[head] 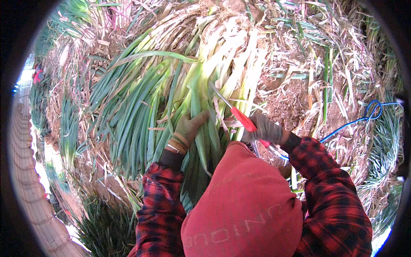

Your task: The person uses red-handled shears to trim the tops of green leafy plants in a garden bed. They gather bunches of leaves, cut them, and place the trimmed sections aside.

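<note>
My left hand (189, 127), in a brownish work glove, grips the green leaves of long-stemmed onions (200, 106), which look like Welsh onions. In my gloved right hand (268, 128) is a red-handled tool (242, 118) with a narrow metal shaft or blade. Its tip reaches up and left to the pale stems, close to where the green begins. I cannot tell whether it touches them. The loose heap of onions (135, 99) lies before me, leaves towards the left and near side, roots and white ends at the far side.
Dry husks and leaf scraps (321, 74) cover the soil. A looped blue cord (343, 127) runs from near my right wrist to the right edge. Onion bundles (69, 131) lie left; more greens (382, 160) lie right. A red cloth head covering (244, 205) hides the bottom middle.
</note>
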Motion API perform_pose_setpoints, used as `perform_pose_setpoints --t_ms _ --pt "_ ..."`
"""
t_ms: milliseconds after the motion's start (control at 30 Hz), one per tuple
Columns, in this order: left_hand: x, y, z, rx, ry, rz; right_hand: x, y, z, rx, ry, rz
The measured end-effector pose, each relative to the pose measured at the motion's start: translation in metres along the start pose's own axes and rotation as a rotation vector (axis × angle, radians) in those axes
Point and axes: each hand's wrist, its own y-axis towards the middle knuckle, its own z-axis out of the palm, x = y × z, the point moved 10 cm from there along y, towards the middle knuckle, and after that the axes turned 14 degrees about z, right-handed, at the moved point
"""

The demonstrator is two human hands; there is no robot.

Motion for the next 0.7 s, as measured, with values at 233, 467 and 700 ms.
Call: perform_pose_setpoints --t_ms 233,467,700 --pt "0.024 0.013 -0.011 0.022 -0.029 0.027 -0.003 0.06 -0.031 -0.029 0.345 0.089" --pt "0.007 0.004 -0.004 0.033 0.001 -0.011 -0.011 0.136 -0.063 -0.057 0.679 0.137" --pt "0.003 -0.004 -0.01 0.022 -0.029 -0.024 0.004 0.176 -0.107 -0.07 0.851 0.235"
